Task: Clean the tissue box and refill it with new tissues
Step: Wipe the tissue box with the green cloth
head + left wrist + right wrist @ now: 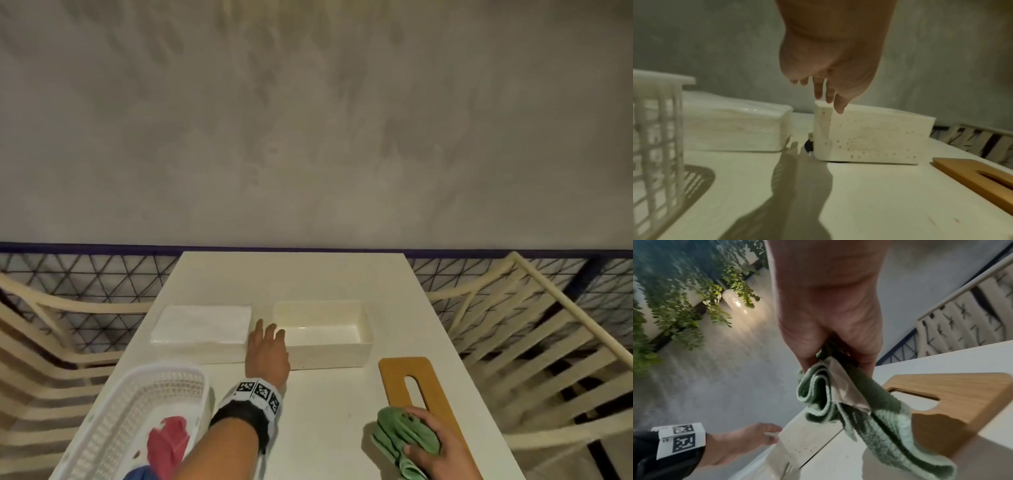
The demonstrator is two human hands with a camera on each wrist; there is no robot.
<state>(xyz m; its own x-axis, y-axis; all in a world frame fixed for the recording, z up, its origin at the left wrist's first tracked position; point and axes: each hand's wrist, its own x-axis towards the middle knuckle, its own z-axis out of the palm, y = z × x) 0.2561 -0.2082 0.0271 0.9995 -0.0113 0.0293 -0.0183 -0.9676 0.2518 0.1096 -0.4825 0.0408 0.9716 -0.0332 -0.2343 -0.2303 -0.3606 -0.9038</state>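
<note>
A white, open-topped tissue box [342, 353] stands mid-table, empty inside, with speckled outer walls [875, 138]. My left hand [269, 346] reaches to its near left corner with straight fingers; the fingertips [838, 107] hang at the top edge of that corner. Left of the box lies a wrapped pack of white tissues [202, 323], also seen as a pack [731, 128] in the left wrist view. The wooden lid [421, 394] with a slot lies flat at the right. My right hand [435, 445] grips a bunched green cloth [404, 435] beside the lid; cloth [849, 405] hangs from the curled fingers.
A white plastic basket [137, 421] holding red and blue cloths sits at the near left corner of the white table [325, 428]. Cream slatted chairs [534, 342] stand on both sides. A grey wall rises behind the table's far edge.
</note>
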